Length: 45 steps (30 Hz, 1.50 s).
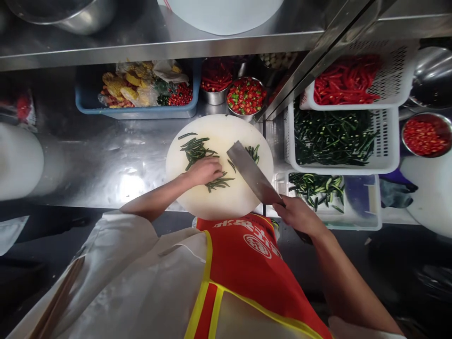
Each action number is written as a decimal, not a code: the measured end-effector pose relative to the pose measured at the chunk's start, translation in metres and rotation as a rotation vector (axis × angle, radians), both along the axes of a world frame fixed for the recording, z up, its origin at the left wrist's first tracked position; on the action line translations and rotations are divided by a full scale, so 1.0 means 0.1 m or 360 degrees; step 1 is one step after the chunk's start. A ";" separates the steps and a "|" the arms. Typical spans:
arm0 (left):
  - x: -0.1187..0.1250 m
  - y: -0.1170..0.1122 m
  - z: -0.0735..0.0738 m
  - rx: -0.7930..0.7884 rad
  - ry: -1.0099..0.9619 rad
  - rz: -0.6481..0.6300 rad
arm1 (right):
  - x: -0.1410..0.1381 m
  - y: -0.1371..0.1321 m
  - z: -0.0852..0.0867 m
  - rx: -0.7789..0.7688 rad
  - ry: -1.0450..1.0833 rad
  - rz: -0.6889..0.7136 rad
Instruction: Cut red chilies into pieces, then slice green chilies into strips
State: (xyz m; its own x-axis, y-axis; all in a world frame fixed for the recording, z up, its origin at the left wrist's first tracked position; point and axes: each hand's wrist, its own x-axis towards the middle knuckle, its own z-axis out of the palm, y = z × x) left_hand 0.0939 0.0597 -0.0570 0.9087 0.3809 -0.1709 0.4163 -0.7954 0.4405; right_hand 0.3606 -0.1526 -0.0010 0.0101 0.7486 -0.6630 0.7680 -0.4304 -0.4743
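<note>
A round white cutting board lies on the steel counter in front of me. Thin green chillies lie scattered on its left half, and a smaller bunch sits just under my left hand, whose fingers are curled down on them. My right hand is closed round the handle of a cleaver. The blade slants up and left over the board, its tip near a few cut green pieces.
White baskets of green chillies and red chillies stand right of the board, with a clear tub of green chillies below. Steel bowls of chopped chilli and a blue crate sit behind. A shelf overhangs.
</note>
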 end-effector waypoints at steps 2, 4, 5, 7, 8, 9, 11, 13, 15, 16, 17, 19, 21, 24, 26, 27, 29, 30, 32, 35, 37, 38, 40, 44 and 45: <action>-0.02 -0.06 0.05 0.0033 0.0210 -0.0109 | -0.01 -0.09 -0.01 -0.0041 0.0038 0.0045; -0.01 -0.13 0.09 0.0087 0.0337 -0.0187 | -0.04 -0.12 -0.03 -0.0067 0.0069 0.0010; -0.01 -0.16 0.11 0.0103 0.0380 -0.0223 | -0.06 -0.12 -0.05 -0.0074 0.0080 -0.0030; -0.01 -0.20 0.15 0.0111 0.0451 -0.0285 | -0.07 -0.12 -0.08 -0.0084 0.0104 -0.0108; -0.02 -0.22 0.17 0.0106 0.0477 -0.0306 | -0.08 -0.11 -0.09 -0.0089 0.0109 -0.0134; -0.04 -0.22 0.19 0.0091 0.0493 -0.0321 | -0.08 -0.10 -0.10 -0.0094 0.0110 -0.0153; -0.09 -0.21 0.22 0.0021 0.0475 -0.0315 | -0.09 -0.08 -0.09 -0.0109 0.0106 -0.0166; -0.11 -0.16 0.23 -0.0089 0.0344 -0.0280 | -0.11 -0.06 -0.08 -0.0121 0.0093 -0.0177; -0.06 -0.11 0.21 -0.0171 0.0091 -0.0241 | -0.12 -0.05 -0.07 -0.0124 0.0087 -0.0195; -0.01 -0.08 0.19 -0.0183 -0.0050 -0.0236 | -0.13 -0.04 -0.07 -0.0123 0.0088 -0.0210; 0.06 -0.06 0.16 -0.0174 -0.0174 -0.0246 | -0.14 -0.04 -0.07 -0.0120 0.0096 -0.0227; 0.21 -0.02 0.07 -0.0115 -0.0335 -0.0310 | -0.14 -0.05 -0.09 -0.0119 0.0135 -0.0266; 0.33 0.02 -0.04 -0.0041 -0.0372 -0.0387 | -0.14 -0.06 -0.10 -0.0129 0.0171 -0.0300; 0.38 0.06 -0.19 0.0020 -0.0351 -0.0299 | -0.15 -0.07 -0.11 -0.0120 0.0149 -0.0281; 0.34 0.09 -0.25 0.0005 -0.0352 -0.0160 | -0.17 -0.07 -0.10 -0.0105 0.0097 -0.0228; 0.32 0.10 -0.27 -0.0016 -0.0351 -0.0129 | -0.18 -0.07 -0.10 -0.0102 0.0070 -0.0203; 0.27 0.11 -0.28 -0.0054 -0.0336 -0.0145 | -0.21 -0.07 -0.07 -0.0085 0.0019 -0.0157; 0.26 0.10 -0.28 -0.0059 -0.0323 -0.0167 | -0.22 -0.07 -0.06 -0.0064 -0.0003 -0.0135; 0.27 0.09 -0.28 -0.0032 -0.0301 -0.0176 | -0.25 -0.07 -0.02 -0.0013 -0.0015 -0.0091; 0.29 0.05 -0.29 0.0050 -0.0289 -0.0153 | -0.25 -0.07 0.05 -0.0007 0.0041 -0.0069; 0.29 0.03 -0.30 0.0085 -0.0298 -0.0149 | -0.22 -0.08 0.10 -0.0054 0.0092 -0.0077; 0.29 0.02 -0.30 0.0092 -0.0303 -0.0151 | -0.20 -0.08 0.12 -0.0080 0.0113 -0.0080; 0.27 0.01 -0.31 0.0088 -0.0314 -0.0150 | -0.15 -0.08 0.13 -0.0126 0.0139 -0.0083; 0.26 0.00 -0.34 0.0066 -0.0331 -0.0127 | -0.18 -0.02 0.06 -0.0102 0.0127 -0.0054; 0.26 0.00 -0.34 0.0066 -0.0334 -0.0121 | -0.23 0.02 0.01 -0.0062 0.0093 -0.0037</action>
